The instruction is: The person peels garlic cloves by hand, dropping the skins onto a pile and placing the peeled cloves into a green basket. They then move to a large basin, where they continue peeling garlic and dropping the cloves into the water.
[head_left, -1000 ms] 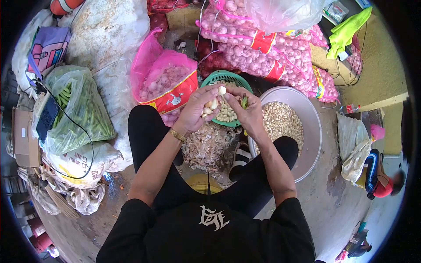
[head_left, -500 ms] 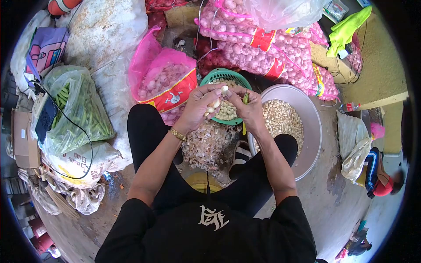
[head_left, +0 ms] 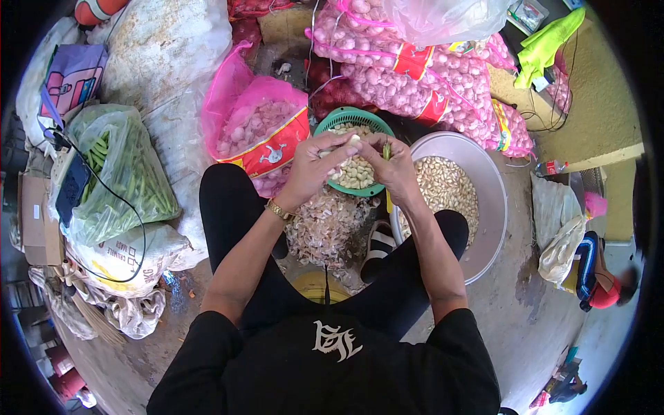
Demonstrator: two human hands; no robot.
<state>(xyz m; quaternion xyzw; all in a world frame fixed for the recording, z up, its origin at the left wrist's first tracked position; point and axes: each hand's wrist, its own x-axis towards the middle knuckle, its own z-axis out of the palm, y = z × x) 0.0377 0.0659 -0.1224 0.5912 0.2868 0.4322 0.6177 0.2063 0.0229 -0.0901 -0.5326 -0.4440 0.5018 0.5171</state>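
My left hand (head_left: 311,168) and my right hand (head_left: 393,168) meet above a green basket (head_left: 389,126) holding peeled garlic cloves (head_left: 356,173). A pale garlic clove (head_left: 355,140) is pinched between the fingertips of both hands. A yellow-green handle, apparently of a small knife (head_left: 387,150), sticks out from my right hand's fingers. Below the hands, a heap of garlic skins (head_left: 325,228) lies on the ground between my legs. To the right, a large pale basin (head_left: 492,207) contains many unpeeled cloves (head_left: 443,187).
An open pink mesh bag of garlic (head_left: 259,128) stands left of the basket. Full garlic sacks (head_left: 387,86) are stacked behind. A plastic bag of green pods (head_left: 131,169) is at the left. Two people (head_left: 600,283), (head_left: 568,389) are at the far right.
Both hands have closed in around the clove, with my left fingers straighter. The cloves seen in my left palm before are now hidden.
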